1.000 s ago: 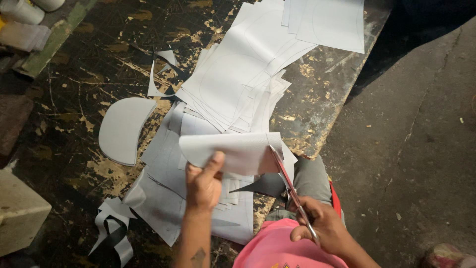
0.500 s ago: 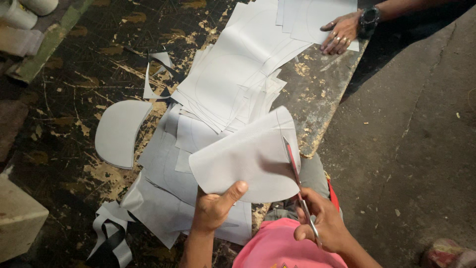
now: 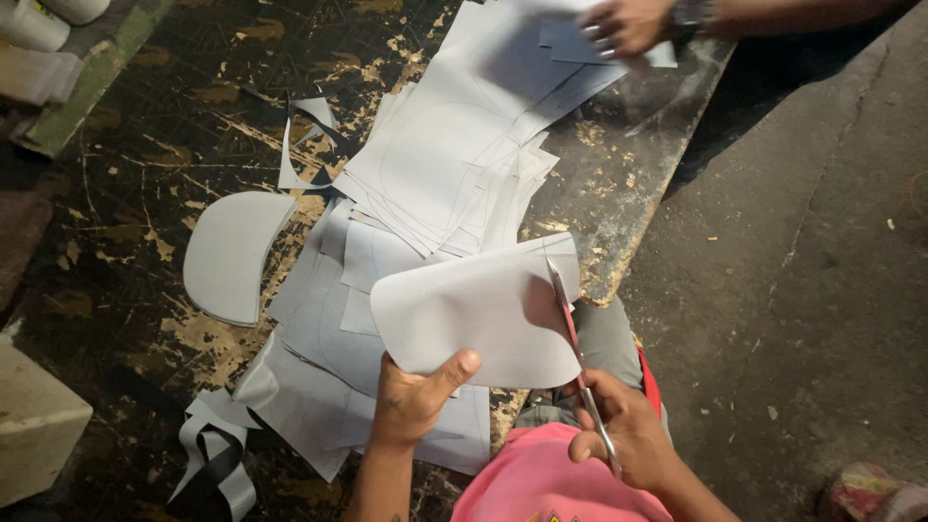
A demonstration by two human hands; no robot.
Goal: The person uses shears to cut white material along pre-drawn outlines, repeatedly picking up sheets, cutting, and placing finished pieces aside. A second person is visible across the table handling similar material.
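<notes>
Grey sheet (image 3: 474, 314) pinched in left hand (image 3: 416, 396), right hand (image 3: 628, 440) gripping scissors (image 3: 570, 329), cutting its edge

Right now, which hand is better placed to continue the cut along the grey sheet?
The right hand: it holds the scissors, whose blades are at the grey sheet's right edge. The left hand grips the sheet's lower edge, steadying it.

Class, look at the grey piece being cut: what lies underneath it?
Under the grey piece, held by the left hand, lie flat grey sheets on the worn table; what it covers is hidden.
</notes>
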